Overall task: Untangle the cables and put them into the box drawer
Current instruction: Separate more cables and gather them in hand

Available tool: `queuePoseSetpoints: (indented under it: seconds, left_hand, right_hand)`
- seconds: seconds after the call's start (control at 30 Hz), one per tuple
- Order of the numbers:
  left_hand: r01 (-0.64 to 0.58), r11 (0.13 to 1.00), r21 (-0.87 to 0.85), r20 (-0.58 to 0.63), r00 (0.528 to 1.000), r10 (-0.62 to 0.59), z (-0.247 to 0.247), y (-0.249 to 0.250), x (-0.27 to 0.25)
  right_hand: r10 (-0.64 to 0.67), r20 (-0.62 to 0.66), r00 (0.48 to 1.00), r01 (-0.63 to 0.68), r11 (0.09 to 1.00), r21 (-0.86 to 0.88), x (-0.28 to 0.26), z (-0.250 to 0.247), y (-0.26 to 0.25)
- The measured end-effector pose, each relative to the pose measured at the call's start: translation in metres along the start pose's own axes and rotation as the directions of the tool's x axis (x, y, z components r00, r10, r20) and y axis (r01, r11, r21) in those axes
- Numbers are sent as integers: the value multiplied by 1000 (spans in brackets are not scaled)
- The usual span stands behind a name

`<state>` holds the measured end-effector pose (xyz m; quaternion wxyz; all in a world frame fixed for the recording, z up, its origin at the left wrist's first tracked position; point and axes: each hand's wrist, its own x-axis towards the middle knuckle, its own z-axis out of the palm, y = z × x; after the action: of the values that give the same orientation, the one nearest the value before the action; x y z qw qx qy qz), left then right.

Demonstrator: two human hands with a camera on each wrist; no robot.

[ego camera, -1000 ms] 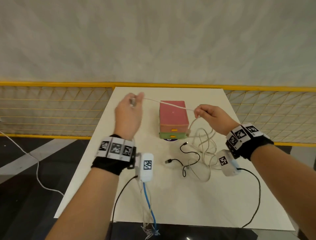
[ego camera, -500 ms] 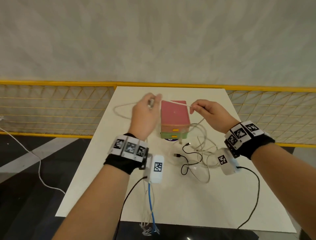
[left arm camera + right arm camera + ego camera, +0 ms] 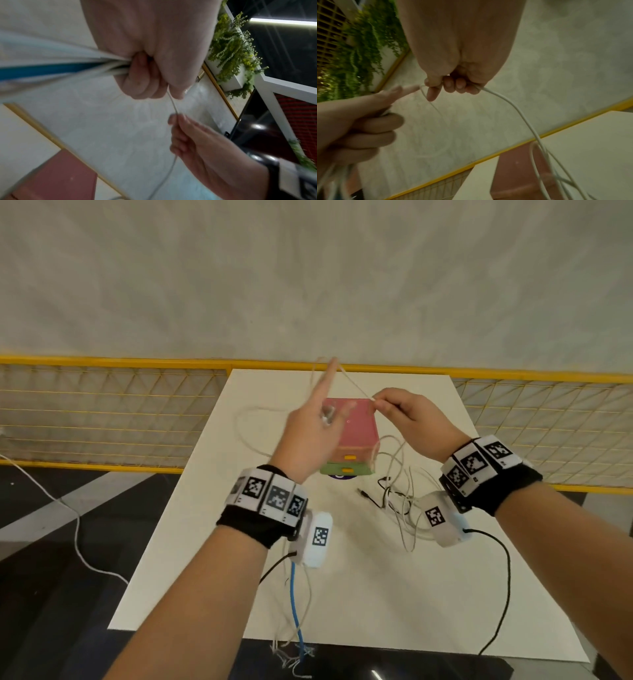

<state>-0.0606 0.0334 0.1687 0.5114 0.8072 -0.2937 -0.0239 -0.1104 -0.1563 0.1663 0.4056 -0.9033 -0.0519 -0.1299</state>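
Early stage: nothing in the drawer box (image 3: 349,440) yet, both drawers closed. Left hand (image 3: 310,433) grips white cable (image 3: 354,386) plug end, index finger extended; right hand (image 3: 411,422) pinches the same cable. Black-and-white tangle (image 3: 399,494) lies on tabletop (image 3: 376,594), right of box.

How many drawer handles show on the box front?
2. Upper handle on the orange drawer, under the pink top; lower handle on the green drawer beneath. Both are yellow. The left hand covers part of the box, so another may be hidden.
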Motion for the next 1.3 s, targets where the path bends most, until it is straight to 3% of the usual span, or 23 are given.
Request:
queuePoseSetpoints:
  seconds: [0.07, 0.17, 0.27, 0.37, 0.47, 0.6, 0.77, 0.83, 0.9, 1.03, 1.13, 1.2, 1.3]
  left_hand:
    - [-23, 997, 77, 43, 999, 20, 9, 4, 2]
    - [-109, 964, 243, 13, 994, 109, 6, 8, 6]
    - [-32, 989, 143, -204, 977, 62, -13, 8, 10]
    - [-14, 1000, -18, -448, 894, 4, -40, 1, 14]
    - [-10, 1000, -7, -510, 860, 5, -51, -6, 17]
    - [28, 999, -16, -435, 900, -32, -43, -10, 13]
    - [20, 997, -81, -188, 982, -35, -26, -7, -1]
    - [6, 992, -125, -90, 996, -18, -23, -2, -5]
    - [-1, 990, -141, -51, 999, -6, -21, 1, -8]
    - [-20, 990, -141, 14, 1000, 22, -17, 5, -18]
    - [-18, 993, -116, 50, 998, 24, -14, 7, -29]
    - [-13, 993, -118, 83, 996, 23, -12, 6, -36]
    - [-29, 990, -136, 159, 986, 50, -11, 9, -49]
  right_hand:
    - [-46, 29, 999, 46, 999, 8, 2, 4, -8]
    - [-39, 76, 996, 40, 999, -11, -2, 5, -5]
    - [128, 105, 986, -119, 989, -93, -15, 5, 21]
    - [268, 111, 957, -247, 954, -172, -38, 11, 58]
    - [321, 98, 942, -308, 943, -126, -49, 18, 69]
    - [313, 14, 950, -313, 949, 24, -38, 16, 52]
    - [262, -158, 952, -246, 963, 111, -21, 2, 13]
    - [200, -285, 937, -191, 980, 59, -22, -6, -10]
    - [97, -346, 933, -146, 982, -117, -25, -12, -31]
    - [-39, -325, 945, -117, 886, -450, -43, -6, -60]
    - [-35, -339, 940, -129, 884, -450, -57, -2, -74]
    - [-14, -250, 968, -119, 852, -510, -66, -2, -77]
    - [-55, 2, 998, 39, 682, -730, -78, 4, -75]
